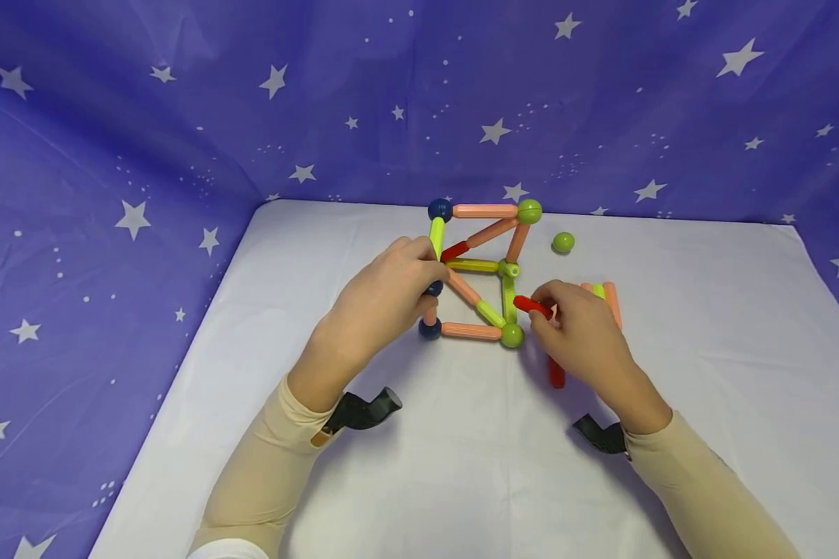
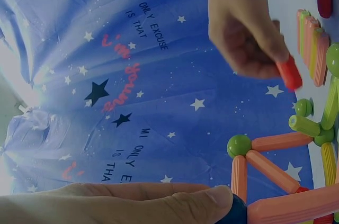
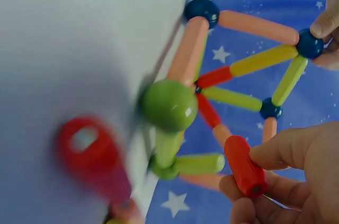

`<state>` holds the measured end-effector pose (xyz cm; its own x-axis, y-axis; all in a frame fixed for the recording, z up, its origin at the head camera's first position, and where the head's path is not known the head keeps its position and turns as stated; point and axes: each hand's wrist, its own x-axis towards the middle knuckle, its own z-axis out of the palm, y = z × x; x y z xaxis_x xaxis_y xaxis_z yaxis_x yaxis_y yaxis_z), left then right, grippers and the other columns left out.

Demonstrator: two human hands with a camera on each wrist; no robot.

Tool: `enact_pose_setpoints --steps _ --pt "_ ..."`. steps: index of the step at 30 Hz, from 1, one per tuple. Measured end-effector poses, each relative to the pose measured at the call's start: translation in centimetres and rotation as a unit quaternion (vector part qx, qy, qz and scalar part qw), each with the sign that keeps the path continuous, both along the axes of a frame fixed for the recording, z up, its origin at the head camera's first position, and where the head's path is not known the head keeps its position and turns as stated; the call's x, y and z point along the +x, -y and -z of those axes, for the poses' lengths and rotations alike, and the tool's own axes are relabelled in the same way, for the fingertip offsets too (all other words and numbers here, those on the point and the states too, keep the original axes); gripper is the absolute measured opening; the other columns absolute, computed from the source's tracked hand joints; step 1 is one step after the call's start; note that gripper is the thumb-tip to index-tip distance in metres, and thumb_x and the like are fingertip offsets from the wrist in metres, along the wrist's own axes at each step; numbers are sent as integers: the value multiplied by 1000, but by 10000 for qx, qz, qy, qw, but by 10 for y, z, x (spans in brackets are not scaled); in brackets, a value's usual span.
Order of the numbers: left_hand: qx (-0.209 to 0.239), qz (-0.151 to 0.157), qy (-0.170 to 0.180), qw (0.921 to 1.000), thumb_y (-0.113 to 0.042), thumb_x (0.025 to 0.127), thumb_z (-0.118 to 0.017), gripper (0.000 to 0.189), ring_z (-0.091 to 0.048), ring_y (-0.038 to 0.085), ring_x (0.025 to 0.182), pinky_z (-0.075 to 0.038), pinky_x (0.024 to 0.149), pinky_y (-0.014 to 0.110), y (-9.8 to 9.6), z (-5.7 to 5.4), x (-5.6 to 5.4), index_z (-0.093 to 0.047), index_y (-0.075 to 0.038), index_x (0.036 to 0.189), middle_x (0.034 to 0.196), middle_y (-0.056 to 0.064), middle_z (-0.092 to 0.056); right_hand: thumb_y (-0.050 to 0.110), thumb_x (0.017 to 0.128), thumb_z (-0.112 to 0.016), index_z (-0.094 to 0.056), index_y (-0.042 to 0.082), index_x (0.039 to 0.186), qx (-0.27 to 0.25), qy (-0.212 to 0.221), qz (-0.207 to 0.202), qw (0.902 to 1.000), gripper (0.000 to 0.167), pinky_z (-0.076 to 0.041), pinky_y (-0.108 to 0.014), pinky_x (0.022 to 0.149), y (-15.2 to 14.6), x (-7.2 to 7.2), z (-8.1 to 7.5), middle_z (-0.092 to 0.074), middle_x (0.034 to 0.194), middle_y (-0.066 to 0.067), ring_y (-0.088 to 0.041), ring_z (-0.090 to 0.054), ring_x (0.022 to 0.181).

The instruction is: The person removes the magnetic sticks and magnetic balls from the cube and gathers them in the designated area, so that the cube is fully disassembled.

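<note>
A frame of magnetic rods and balls (image 1: 471,331) stands on the table, with dark blue balls on its left and green balls on its right. My left hand (image 1: 384,299) pinches a dark blue ball (image 3: 310,43) at a raised corner, its thumb lying on the ball in the left wrist view. Between thumb and fingers, my right hand (image 1: 587,330) holds a short red rod (image 3: 244,166) in the air, just right of the frame. A short green rod (image 3: 198,163) sticks out from a green ball on the frame's right side.
Another red rod (image 1: 556,373) lies on the table below the right hand. Several loose rods (image 2: 312,46) lie in a row right of that hand. A loose green ball (image 1: 563,242) sits behind them. A starry blue cloth (image 1: 391,93) hangs behind the white table.
</note>
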<state>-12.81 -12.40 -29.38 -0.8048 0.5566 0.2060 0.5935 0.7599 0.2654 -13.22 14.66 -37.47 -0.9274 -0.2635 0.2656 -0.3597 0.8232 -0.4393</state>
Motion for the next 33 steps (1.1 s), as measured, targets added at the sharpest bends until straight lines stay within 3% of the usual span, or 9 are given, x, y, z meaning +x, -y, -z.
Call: enact_pose_setpoints --steps 11,17,26,33 --pt "57 30 -92 9999 -6 80 -80 21 -47 18 85 -44 73 25 0 1 -1 -74 -10 100 94 1 -54 7 78 -65 -64 6 84 215 -323 186 9991 6 -42 -28 46 -44 29 18 -58 69 -2 -15 -49 56" --pt "25 49 -140 9999 -7 80 -80 21 -47 19 84 -44 73 26 0 1 -1 -74 -9 100 94 2 -54 4 76 -66 -64 5 85 281 -381 314 9984 9 -43 -29 49 -56 39 25 -61 72 -3 -15 -51 58" --pt "62 53 -158 9998 -6 80 -81 22 -47 20 83 -44 73 27 0 2 -1 -74 -9 100 94 3 -55 13 82 -67 -61 3 91 623 1004 479 9918 15 -41 -31 51 -59 47 30 -57 65 0 -16 -51 55" --pt "93 67 -193 9997 -7 79 -81 22 -47 20 83 -44 73 27 0 2 -1 -75 -9 99 93 3 -55 17 84 -68 -61 2 97 594 1545 501 9849 21 -45 -31 52 -57 46 29 -62 68 0 -15 -54 56"
